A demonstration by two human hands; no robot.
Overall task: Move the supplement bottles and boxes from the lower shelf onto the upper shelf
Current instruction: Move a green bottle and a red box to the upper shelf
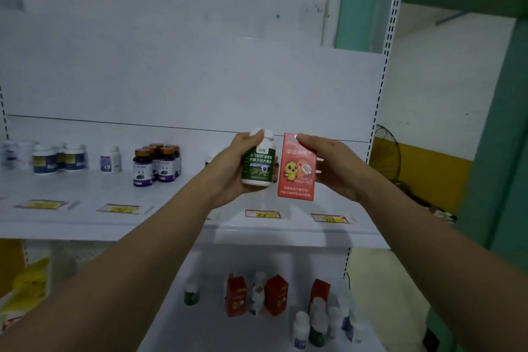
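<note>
Now, in the head view, the left hand grips a white supplement bottle with a green label; its fingers are curled round the cap and the body. The right hand holds a red box with a yellow chick on it, the thumb on top and the other fingers behind. Both things are upright, side by side and almost touching, in the middle of the frame, over the upper shelf. I cannot tell if they touch it already.

They seem about to be set down. It is better to lower each one straight until the bottom sits flat, behind the price tags, with a small gap between them, and only then to release. The narrow box may tip easily.

Dark bottles with brown caps stand at the middle left. On the lower shelf, at the bottom of the frame, red cartons and small bottles wait. The shelves are white metal; a fan and a green wall are at the right.
</note>
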